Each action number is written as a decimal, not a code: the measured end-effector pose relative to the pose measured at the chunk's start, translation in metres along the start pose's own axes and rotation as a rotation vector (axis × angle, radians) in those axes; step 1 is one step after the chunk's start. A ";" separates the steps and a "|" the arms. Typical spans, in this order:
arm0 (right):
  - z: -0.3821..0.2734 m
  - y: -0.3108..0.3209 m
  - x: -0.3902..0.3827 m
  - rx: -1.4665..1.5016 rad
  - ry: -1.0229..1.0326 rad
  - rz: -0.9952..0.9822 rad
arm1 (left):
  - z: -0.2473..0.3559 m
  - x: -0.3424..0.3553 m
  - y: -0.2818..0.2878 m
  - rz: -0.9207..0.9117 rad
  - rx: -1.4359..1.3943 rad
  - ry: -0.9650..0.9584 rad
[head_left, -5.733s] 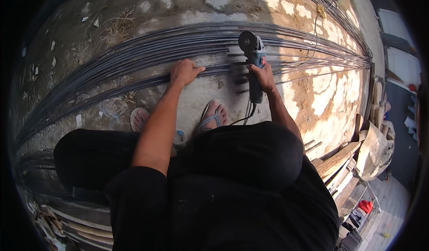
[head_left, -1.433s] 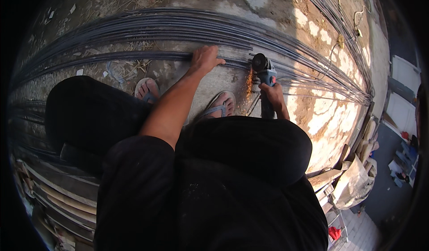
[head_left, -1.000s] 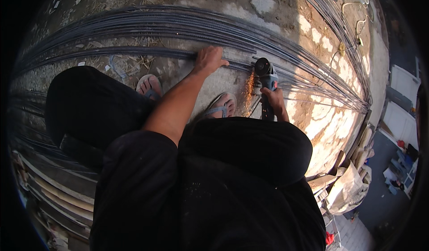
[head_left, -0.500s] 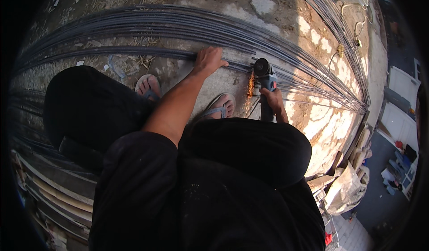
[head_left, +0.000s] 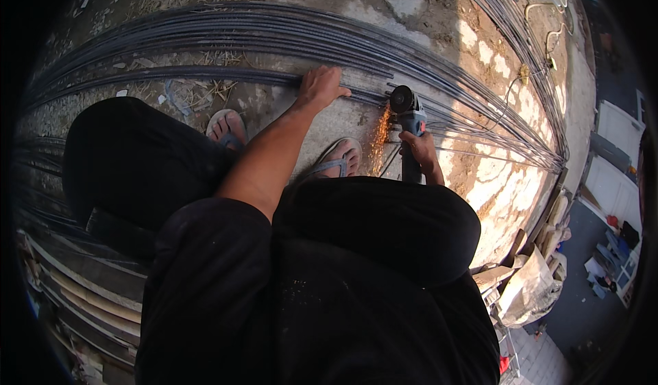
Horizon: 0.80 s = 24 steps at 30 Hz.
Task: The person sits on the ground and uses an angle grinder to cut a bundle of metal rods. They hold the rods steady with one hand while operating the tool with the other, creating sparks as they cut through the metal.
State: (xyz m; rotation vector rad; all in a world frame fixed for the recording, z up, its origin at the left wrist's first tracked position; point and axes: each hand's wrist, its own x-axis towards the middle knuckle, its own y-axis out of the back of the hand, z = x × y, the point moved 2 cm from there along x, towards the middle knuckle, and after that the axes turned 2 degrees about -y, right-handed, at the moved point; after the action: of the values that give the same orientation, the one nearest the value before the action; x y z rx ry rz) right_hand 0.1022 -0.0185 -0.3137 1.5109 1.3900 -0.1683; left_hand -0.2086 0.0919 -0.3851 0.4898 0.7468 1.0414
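My left hand (head_left: 321, 88) is wrapped over a few dark steel reinforcing bars (head_left: 260, 76) lying in front of my feet. To its right, my right hand (head_left: 421, 151) grips the body of an angle grinder (head_left: 413, 122). The grinder's round disc (head_left: 402, 99) meets the bars just beyond my left hand, and orange sparks (head_left: 379, 140) spray from there toward my right foot. The exact contact point is hidden behind the disc.
A larger bundle of rebar (head_left: 240, 30) runs across the ground beyond my hands, and more bars (head_left: 528, 56) lie at the far right. My sandalled feet (head_left: 340, 157) are close to the sparks. A cable (head_left: 508, 97) crosses the sunlit ground. Planks (head_left: 103, 309) lie at the lower left.
The spark spray looks wider now. The grinder's disc has moved slightly up, while both hands keep their grips in nearly the same places.
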 end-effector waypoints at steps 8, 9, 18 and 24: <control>-0.005 0.004 0.003 -0.066 -0.042 0.051 | 0.011 0.000 0.010 -0.103 0.005 0.034; -0.009 0.003 0.002 -0.058 -0.043 0.045 | 0.010 -0.001 0.009 -0.097 0.003 0.036; -0.028 0.002 -0.003 -0.030 -0.035 0.014 | 0.007 -0.003 0.011 -0.091 -0.004 0.027; -0.027 0.005 -0.004 -0.025 -0.054 0.011 | 0.006 -0.001 0.008 -0.075 -0.004 0.029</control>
State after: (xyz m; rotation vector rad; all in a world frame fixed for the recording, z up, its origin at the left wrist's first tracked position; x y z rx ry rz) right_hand 0.0911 -0.0009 -0.2957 1.4828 1.3363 -0.1826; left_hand -0.2092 0.0943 -0.3753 0.4407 0.7827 0.9816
